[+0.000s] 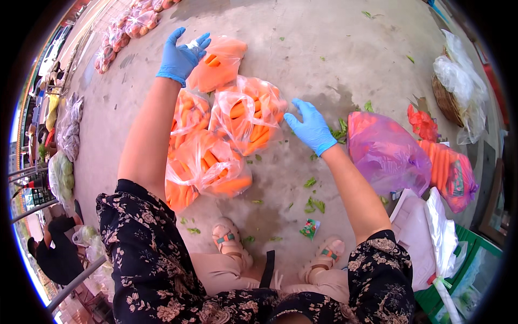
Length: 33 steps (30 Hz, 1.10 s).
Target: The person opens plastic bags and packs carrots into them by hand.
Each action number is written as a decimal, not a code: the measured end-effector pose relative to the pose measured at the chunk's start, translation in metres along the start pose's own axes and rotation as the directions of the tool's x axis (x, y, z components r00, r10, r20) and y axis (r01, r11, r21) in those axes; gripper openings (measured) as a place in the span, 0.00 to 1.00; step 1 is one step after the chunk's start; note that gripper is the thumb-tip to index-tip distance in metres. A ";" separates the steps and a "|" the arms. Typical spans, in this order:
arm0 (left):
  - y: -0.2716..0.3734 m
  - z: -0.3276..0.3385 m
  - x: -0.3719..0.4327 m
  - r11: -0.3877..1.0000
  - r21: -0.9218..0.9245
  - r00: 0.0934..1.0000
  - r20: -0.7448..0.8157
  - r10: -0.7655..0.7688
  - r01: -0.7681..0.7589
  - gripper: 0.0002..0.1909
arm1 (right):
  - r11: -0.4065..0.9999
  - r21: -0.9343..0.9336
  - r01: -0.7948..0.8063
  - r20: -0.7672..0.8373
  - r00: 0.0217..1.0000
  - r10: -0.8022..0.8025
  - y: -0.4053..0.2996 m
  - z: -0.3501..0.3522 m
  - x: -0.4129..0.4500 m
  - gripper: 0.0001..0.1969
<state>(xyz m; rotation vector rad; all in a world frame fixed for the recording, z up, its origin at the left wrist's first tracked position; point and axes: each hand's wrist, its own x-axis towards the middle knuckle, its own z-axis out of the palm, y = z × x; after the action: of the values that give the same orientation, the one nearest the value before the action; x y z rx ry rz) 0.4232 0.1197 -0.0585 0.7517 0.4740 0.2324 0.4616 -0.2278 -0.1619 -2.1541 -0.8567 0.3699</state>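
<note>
Several clear plastic bags full of carrots stand on the concrete ground in front of me. My left hand (182,56), in a blue glove, is raised beside the farthest carrot bag (218,60), fingers apart; a whitish patch shows at its fingers, and I cannot tell what it is. My right hand (309,125), also gloved in blue, hangs open just right of the middle carrot bag (249,115), holding nothing. Closer to my feet sits a knotted carrot bag (210,166), with another carrot bag (188,115) behind it, partly hidden by my left arm.
At right lie a purple bag (384,152), a pink bag of carrots (447,174), a white foam box (415,239) and a wicker basket (445,95) under plastic. Bagged produce (139,24) lines the far left. A person (60,251) is at lower left. Leaf scraps (315,204) litter the ground.
</note>
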 end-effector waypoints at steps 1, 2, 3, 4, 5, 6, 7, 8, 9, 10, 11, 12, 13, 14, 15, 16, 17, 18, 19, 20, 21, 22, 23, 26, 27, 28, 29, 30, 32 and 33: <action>0.000 -0.015 0.004 0.995 -0.091 0.999 -0.028 -0.044 0.041 0.33 | 1.000 0.003 -0.004 0.010 1.000 0.004 0.002 0.004 -0.001 0.26; -0.005 -0.023 0.006 0.995 -0.095 0.999 -0.030 -0.046 0.043 0.33 | 0.998 0.056 -0.037 0.058 0.998 0.034 0.004 0.006 -0.001 0.25; -0.008 -0.030 0.008 0.993 -0.109 0.998 0.025 -0.049 0.052 0.32 | 0.992 0.107 -0.073 0.106 0.992 0.062 0.006 0.007 -0.002 0.23; -0.012 -0.037 0.010 0.991 -0.122 0.995 0.081 -0.052 0.061 0.31 | 0.992 0.102 -0.075 0.108 0.992 0.064 0.007 0.007 -0.004 0.23; -0.016 -0.041 0.012 0.989 -0.130 0.995 0.083 -0.055 0.065 0.31 | 0.988 0.132 -0.074 0.146 0.988 0.055 0.006 0.005 -0.010 0.20; -0.019 -0.045 0.012 0.995 -0.089 0.998 0.048 -0.039 0.044 0.30 | 0.983 0.168 -0.074 0.184 0.982 0.043 0.003 0.003 -0.017 0.18; -0.022 -0.048 0.013 0.999 -0.047 1.000 0.015 -0.024 0.024 0.29 | 0.983 0.164 -0.078 0.184 0.982 0.047 -0.002 -0.003 -0.025 0.18; -0.023 -0.058 0.014 0.999 -0.048 1.000 0.018 -0.023 0.024 0.29 | 0.970 0.238 -0.041 0.230 0.973 -0.016 -0.010 -0.014 -0.034 0.15; -0.021 -0.075 0.015 0.999 -0.052 0.998 0.054 -0.010 0.013 0.28 | 0.948 0.318 -0.006 0.270 0.959 -0.085 -0.020 -0.026 -0.043 0.13; -0.022 -0.084 0.017 0.998 -0.065 0.995 0.096 -0.002 0.008 0.28 | 0.949 0.314 -0.007 0.266 0.960 -0.081 -0.030 -0.043 -0.054 0.13; -0.027 -0.086 0.014 0.990 -0.139 0.991 0.130 -0.003 0.021 0.27 | 0.945 0.315 0.088 0.238 0.957 -0.168 -0.036 -0.062 -0.067 0.11; -0.026 -0.081 0.014 0.991 -0.133 0.991 0.134 -0.010 0.027 0.27 | 0.930 0.320 0.184 0.205 0.944 -0.257 -0.039 -0.077 -0.080 0.09; -0.023 -0.067 0.017 0.996 -0.083 0.996 0.092 0.015 -0.008 0.27 | 0.934 0.310 0.177 0.196 0.950 -0.245 -0.035 -0.094 -0.096 0.09; -0.022 -0.047 0.022 0.999 -0.034 0.998 0.057 0.036 -0.034 0.26 | 0.934 0.343 0.100 0.199 0.964 -0.176 -0.029 -0.113 -0.113 0.09; -0.017 -0.020 0.029 0.998 -0.055 0.999 0.031 -0.024 0.026 0.20 | 0.927 0.375 0.020 0.202 0.974 -0.103 -0.024 -0.130 -0.130 0.09; -0.022 0.004 0.034 1.000 0.027 1.000 0.006 0.015 -0.015 0.22 | 0.934 0.356 0.002 0.184 0.980 -0.072 -0.018 -0.142 -0.146 0.09; -0.021 0.019 0.035 0.997 0.078 0.999 0.047 0.008 -0.011 0.22 | 0.941 0.336 -0.047 0.115 0.993 0.008 -0.011 -0.148 -0.160 0.07; -0.017 0.027 0.037 0.992 0.128 0.996 0.092 -0.003 -0.009 0.23 | 0.943 0.317 -0.099 0.041 0.995 0.091 -0.005 -0.151 -0.173 0.06; -0.013 0.036 0.036 0.987 0.159 0.986 0.167 -0.022 -0.005 0.23 | 0.943 0.308 -0.124 0.015 0.992 0.126 0.003 -0.153 -0.184 0.06; -0.011 0.046 0.035 0.983 0.181 0.969 0.245 -0.044 -0.001 0.23 | 0.991 0.128 -0.038 -0.172 0.983 0.060 0.015 -0.155 -0.191 0.05; -0.004 0.056 0.032 0.984 0.178 0.928 0.365 -0.071 0.005 0.23 | 0.997 -0.073 0.020 -0.330 0.943 -0.043 0.027 -0.156 -0.198 0.05; -0.002 0.067 0.026 0.984 0.180 0.878 0.470 -0.094 0.009 0.23 | 1.000 -0.017 -0.020 -0.435 0.900 0.010 0.045 -0.149 -0.205 0.05; -0.018 0.087 0.020 0.984 0.177 0.876 0.474 -0.093 0.009 0.23 | 0.998 0.011 -0.060 -0.532 0.845 0.056 0.069 -0.152 -0.215 0.05; -0.050 0.122 0.004 0.978 0.206 0.846 0.518 -0.127 0.021 0.24 | 0.876 0.449 -0.179 -0.559 0.708 0.431 0.138 -0.150 -0.223 0.07; -0.062 0.131 -0.003 0.979 0.201 0.842 0.523 -0.133 0.030 0.24 | 0.810 0.570 -0.138 -0.518 0.704 0.485 0.153 -0.150 -0.214 0.08; -0.075 0.137 -0.010 0.980 0.197 0.841 0.523 -0.137 0.037 0.25 | 0.743 0.658 -0.126 -0.448 0.727 0.520 0.159 -0.150 -0.202 0.08; -0.093 0.146 -0.017 0.979 0.191 0.858 0.490 -0.155 0.068 0.26 | 0.672 0.730 -0.124 -0.376 0.748 0.547 0.164 -0.151 -0.192 0.09; -0.106 0.152 -0.022 0.982 0.157 0.870 0.463 -0.171 0.109 0.27 | 0.649 0.754 -0.097 -0.384 0.737 0.556 0.171 -0.148 -0.177 0.09; -0.133 0.163 -0.029 0.973 0.115 0.866 0.442 -0.232 0.202 0.28 | 0.621 0.780 -0.070 -0.387 0.726 0.568 0.193 -0.149 -0.154 0.10; -0.150 0.168 -0.030 0.963 0.164 0.853 0.449 -0.265 0.213 0.28 | 0.908 0.301 -0.290 -0.428 0.810 0.401 0.209 -0.153 -0.145 0.11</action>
<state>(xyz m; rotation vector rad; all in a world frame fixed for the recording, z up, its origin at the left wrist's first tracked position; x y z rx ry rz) 0.4844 -0.0990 -0.0479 0.8162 0.1142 -0.2128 0.5288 -0.5109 -0.2199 -2.0512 -0.1230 0.0857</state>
